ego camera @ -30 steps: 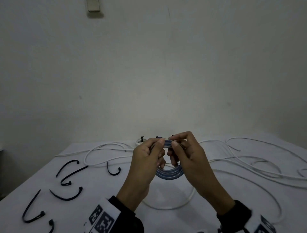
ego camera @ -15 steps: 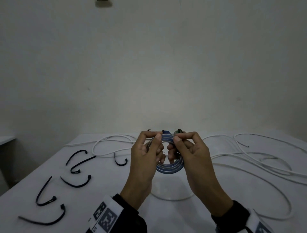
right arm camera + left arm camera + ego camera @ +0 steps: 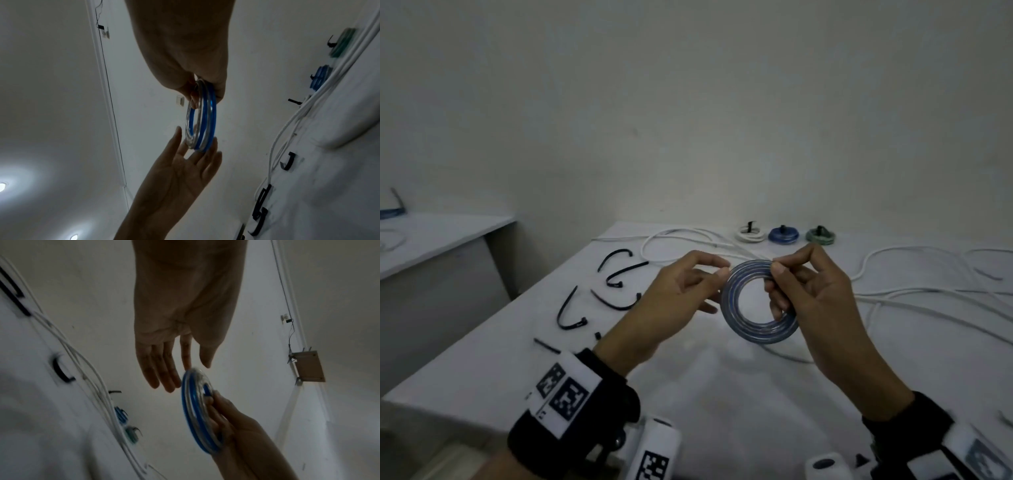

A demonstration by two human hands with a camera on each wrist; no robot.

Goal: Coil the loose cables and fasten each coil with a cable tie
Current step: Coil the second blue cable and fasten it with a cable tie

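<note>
Above the table [image 3: 722,394], my right hand [image 3: 815,301] pinches the coil [image 3: 758,303] at its top rim, fingers curled through the hole and hiding that side of the ring. My left hand [image 3: 674,301] is loosely spread, fingertips just touching the coil's left edge; half a second ago it gripped the coil too. Part of one tie [image 3: 616,274] is hidden behind that hand, and the wrist views are blurred. The coil is a flat ring of blue and clear turns, with no tie on it. Beyond it lie three tied coils [image 3: 784,234]; left of it ties, right of it white cables [image 3: 928,294].
</note>
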